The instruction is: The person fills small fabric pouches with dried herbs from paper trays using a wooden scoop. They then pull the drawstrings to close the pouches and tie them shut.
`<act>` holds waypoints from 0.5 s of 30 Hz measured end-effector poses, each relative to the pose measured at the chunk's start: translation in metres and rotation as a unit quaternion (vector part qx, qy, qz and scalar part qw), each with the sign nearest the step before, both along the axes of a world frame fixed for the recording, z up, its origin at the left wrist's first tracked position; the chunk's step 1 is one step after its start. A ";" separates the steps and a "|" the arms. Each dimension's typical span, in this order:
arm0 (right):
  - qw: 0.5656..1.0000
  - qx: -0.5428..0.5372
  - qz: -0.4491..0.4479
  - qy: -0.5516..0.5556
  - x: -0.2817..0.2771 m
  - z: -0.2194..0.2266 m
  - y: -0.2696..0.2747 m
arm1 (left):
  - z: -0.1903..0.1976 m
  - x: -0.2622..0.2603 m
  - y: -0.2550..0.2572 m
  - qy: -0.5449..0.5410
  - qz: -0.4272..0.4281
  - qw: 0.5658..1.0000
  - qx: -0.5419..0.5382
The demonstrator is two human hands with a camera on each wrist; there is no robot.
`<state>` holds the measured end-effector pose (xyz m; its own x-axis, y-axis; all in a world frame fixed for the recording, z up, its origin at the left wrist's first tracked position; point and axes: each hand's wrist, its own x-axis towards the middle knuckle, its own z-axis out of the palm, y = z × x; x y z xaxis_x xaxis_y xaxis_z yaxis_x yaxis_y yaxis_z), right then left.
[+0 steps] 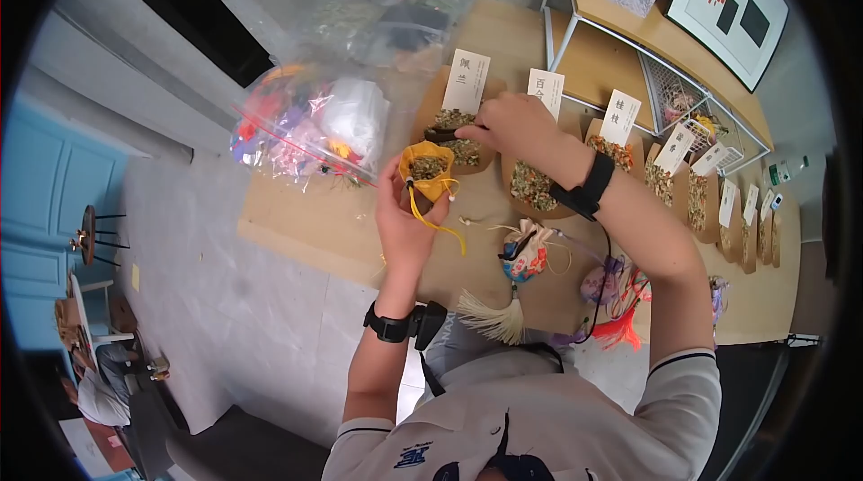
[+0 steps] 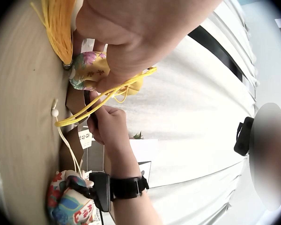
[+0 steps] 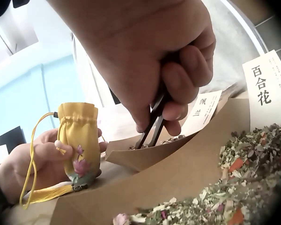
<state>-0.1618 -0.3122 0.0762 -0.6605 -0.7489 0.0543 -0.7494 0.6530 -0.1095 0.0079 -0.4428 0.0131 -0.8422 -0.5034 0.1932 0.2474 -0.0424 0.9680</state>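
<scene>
My left hand (image 1: pixel 404 220) grips a yellow drawstring pouch (image 3: pixel 82 140) with a pink flower print. In the head view its mouth faces up and dried herbs (image 1: pixel 427 168) show inside. Yellow cords and a yellow tassel (image 2: pixel 60 30) hang from it. My right hand (image 1: pixel 517 126) holds dark tongs (image 3: pixel 152 124), their two prongs pointing down. Those tips reach into the nearest kraft paper tray (image 3: pixel 145 157), which holds chopped dried herbs (image 1: pixel 465 152) and a white card (image 1: pixel 467 79). The pouch stands just left of this tray.
More paper trays with herbs (image 1: pixel 532 186) and cards run rightward. A tasselled floral pouch (image 1: pixel 524 252) lies in front, with purple pouches (image 1: pixel 600 283) beside it. Clear plastic bags (image 1: pixel 306 121) fill the back left. A shelf (image 1: pixel 602 49) stands behind; a seated person (image 1: pixel 103 396) is far left.
</scene>
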 end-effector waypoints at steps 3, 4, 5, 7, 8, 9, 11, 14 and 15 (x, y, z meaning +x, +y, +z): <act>0.999 0.001 0.033 0.011 0.003 -0.001 0.007 | -0.002 0.000 0.000 0.001 0.003 1.000 0.004; 0.999 0.009 0.036 0.008 0.006 0.005 0.009 | -0.002 0.000 0.000 0.001 0.002 1.000 0.002; 0.999 0.017 0.040 0.005 0.007 0.008 0.011 | -0.002 0.000 0.000 0.002 0.001 1.000 0.001; 0.998 0.021 0.054 0.024 0.005 0.006 0.015 | -0.002 0.000 0.000 0.001 0.000 1.000 0.004; 0.997 0.023 0.061 0.033 0.004 0.005 0.017 | -0.003 0.000 0.000 0.000 -0.001 1.000 0.009; 0.996 0.026 0.064 0.050 0.005 0.005 0.019 | -0.003 0.000 -0.001 -0.001 -0.001 1.000 0.014; 0.994 0.033 0.070 0.082 0.008 0.005 0.022 | -0.005 -0.001 -0.001 0.000 -0.003 1.000 0.010; 0.985 0.070 0.084 0.137 0.012 0.006 0.024 | -0.005 -0.001 -0.001 0.002 -0.002 1.000 0.001; 0.983 0.063 0.093 0.142 0.012 0.004 0.024 | -0.004 -0.001 -0.001 0.004 -0.001 1.000 -0.003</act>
<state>-0.1498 -0.2877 0.0803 -0.4827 -0.8681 0.1158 -0.8458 0.4964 0.1956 0.0068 -0.4439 0.0089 -0.8414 -0.5010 0.2025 0.2541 -0.0362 0.9665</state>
